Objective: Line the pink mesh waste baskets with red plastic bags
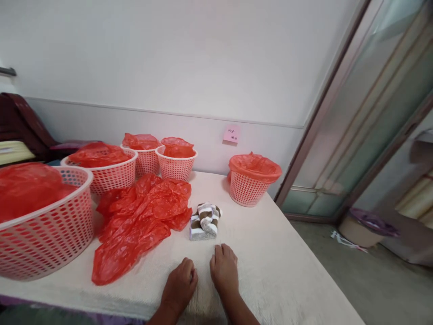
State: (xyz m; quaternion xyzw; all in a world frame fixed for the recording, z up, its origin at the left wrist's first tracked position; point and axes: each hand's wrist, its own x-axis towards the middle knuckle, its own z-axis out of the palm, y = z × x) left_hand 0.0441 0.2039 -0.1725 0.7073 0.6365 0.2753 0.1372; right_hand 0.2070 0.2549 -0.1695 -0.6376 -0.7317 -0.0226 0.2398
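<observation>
My left hand (180, 285) is closed in a loose fist and rests on the white-covered table (270, 280). Beside it, a small gap to the right, my right hand (224, 270) lies with its fingers curled and pressed together. Nothing shows in either hand. Just beyond my hands sits a small folded bundle of striped cloth (204, 221) in white, brown and grey; its exact kind is unclear. Neither hand touches it. Left of the bundle, a crumpled red plastic bag (145, 216) spreads over the table, its edge close to the cloth.
A pink basket (248, 187) lined with a red bag stands at the back right. Several more bag-lined baskets, including a large one (50, 239), line the left and back. A pink note (232, 134) sticks to the wall. A bin (361, 228) stands on the floor at right.
</observation>
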